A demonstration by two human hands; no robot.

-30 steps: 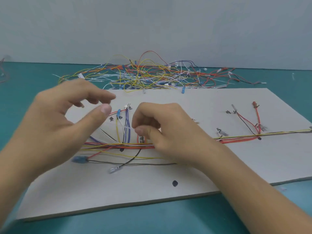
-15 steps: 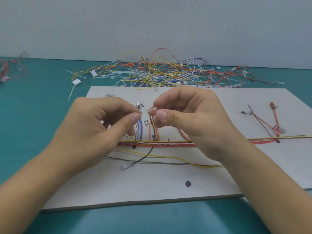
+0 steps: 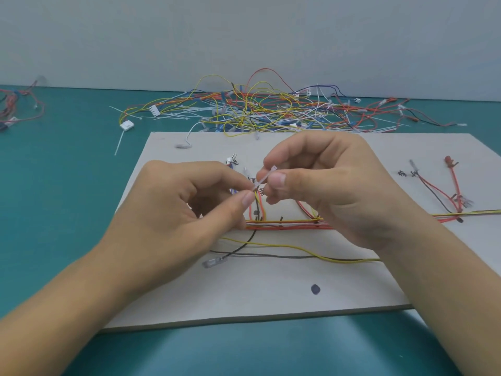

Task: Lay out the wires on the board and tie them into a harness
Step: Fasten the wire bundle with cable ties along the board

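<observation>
Near `bench` (image 3: 244, 354) strip is narrow, and the board (image 3: 271, 308) front edge sits close to it. Bare board there carries one black dot mark (image 3: 315, 289). Next back, a yellow wire (image 3: 298, 248), a grey wire (image 3: 271, 255) and a sleeved terminal (image 3: 210, 264) lie unbundled. They look thin, limp and light, and will likely shift if brushed. The red/orange trunk bundle (image 3: 287, 224) runs across mid-board. Just above it the hands are together. Left hand (image 3: 173, 213) and right hand (image 3: 325, 191) each pinch the white cable tie (image 3: 267, 175) thumb-to-forefinger. The tie is probably springy and slick, so grip near its ends. There's open room right toward the red branch wires (image 3: 454, 185). The far edge is crowded by the wire pile (image 3: 257, 109).
</observation>
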